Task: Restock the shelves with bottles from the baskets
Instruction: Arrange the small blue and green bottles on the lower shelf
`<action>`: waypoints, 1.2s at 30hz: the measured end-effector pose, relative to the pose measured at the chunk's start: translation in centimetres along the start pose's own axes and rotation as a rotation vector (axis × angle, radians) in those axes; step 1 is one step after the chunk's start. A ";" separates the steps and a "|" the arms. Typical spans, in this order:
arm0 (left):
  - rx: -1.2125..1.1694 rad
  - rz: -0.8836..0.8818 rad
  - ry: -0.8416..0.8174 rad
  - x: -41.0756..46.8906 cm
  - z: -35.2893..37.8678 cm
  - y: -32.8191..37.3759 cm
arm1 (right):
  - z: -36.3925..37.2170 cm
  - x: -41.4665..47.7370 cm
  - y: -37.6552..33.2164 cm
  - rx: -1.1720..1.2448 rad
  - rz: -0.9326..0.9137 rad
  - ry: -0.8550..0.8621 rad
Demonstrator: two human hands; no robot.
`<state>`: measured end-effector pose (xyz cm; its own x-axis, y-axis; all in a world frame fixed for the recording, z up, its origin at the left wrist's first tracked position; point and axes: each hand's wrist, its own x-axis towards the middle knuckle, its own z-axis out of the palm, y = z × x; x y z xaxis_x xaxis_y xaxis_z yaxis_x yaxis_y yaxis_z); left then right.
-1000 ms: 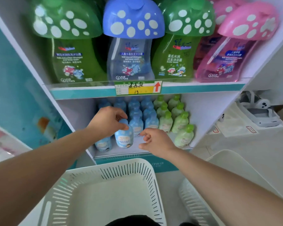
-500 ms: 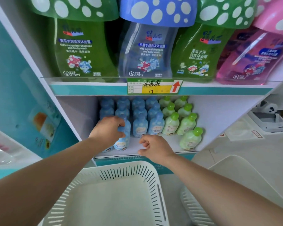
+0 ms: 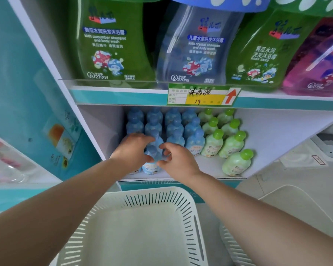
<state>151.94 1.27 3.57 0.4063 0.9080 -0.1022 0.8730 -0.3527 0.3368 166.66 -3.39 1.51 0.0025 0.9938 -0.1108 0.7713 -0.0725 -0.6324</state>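
A small blue bottle (image 3: 151, 167) stands at the front of the lower shelf (image 3: 210, 167), ahead of several rows of blue bottles (image 3: 174, 124). My left hand (image 3: 131, 152) wraps its left side and shoulder. My right hand (image 3: 178, 160) is just to its right, with curled, spread fingers at the cap. Small green-capped bottles (image 3: 236, 163) fill the rows to the right. Below my arms sits a white slotted basket (image 3: 148, 191) with nothing showing inside it.
Large green, blue and pink shampoo bottles (image 3: 190, 45) line the upper shelf above a price tag (image 3: 202, 95). A second white basket (image 3: 232, 246) lies at the lower right. A teal side panel (image 3: 17, 83) bounds the left. White floor lies to the right.
My right hand has moved left and up to the cap of the front blue bottle. My left hand stays on that bottle. The view has drawn closer to the shelf.
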 end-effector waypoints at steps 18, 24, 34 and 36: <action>0.673 -0.149 -0.107 -1.6 -1.5 0.8 | 0.1 1.8 -2.0 -0.216 -0.091 0.035; 0.661 -0.144 -0.116 -1.4 -1.9 1.0 | 0.1 1.9 -1.9 -0.203 -0.083 0.036; 0.563 -0.116 -0.099 -1.0 -2.1 0.5 | -0.3 1.9 -1.5 -0.132 -0.083 0.018; 0.504 -0.132 -0.052 -0.3 -2.8 0.6 | -0.7 2.6 -1.6 -0.094 -0.059 0.061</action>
<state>151.62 1.43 6.38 0.2856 0.9441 -0.1643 0.9340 -0.3126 -0.1728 165.90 -0.61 2.77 -0.0078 0.9996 -0.0269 0.8277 -0.0087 -0.5612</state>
